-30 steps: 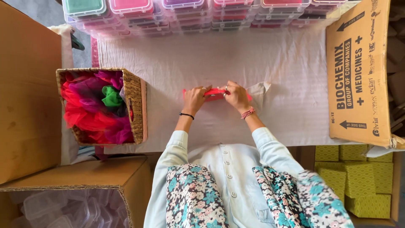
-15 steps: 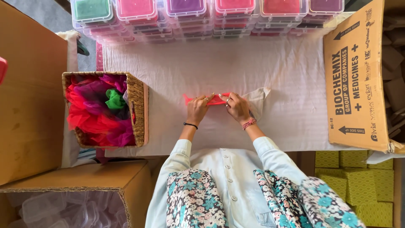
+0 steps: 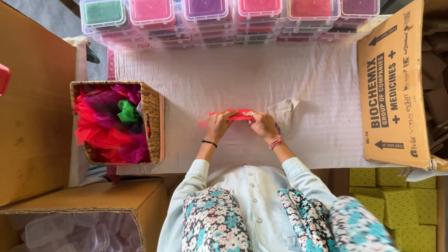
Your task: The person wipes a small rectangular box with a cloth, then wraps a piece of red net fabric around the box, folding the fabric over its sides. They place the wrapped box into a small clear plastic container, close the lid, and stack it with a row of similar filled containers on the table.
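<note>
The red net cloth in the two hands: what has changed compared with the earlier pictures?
Both hands, left hand and right hand, keep pressing the red net cloth flat, now a narrower strip. Nothing was let go. The wicker basket and white table cover are unchanged.

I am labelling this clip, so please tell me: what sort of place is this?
Probably a small packing workspace: stacked lidded boxes of coloured fabric, a wicker basket of netting, and cardboard cartons around a cloth-covered table.

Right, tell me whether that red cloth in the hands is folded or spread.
Folded: the red cloth forms a narrow strip, pinched between left hand and right hand.
</note>
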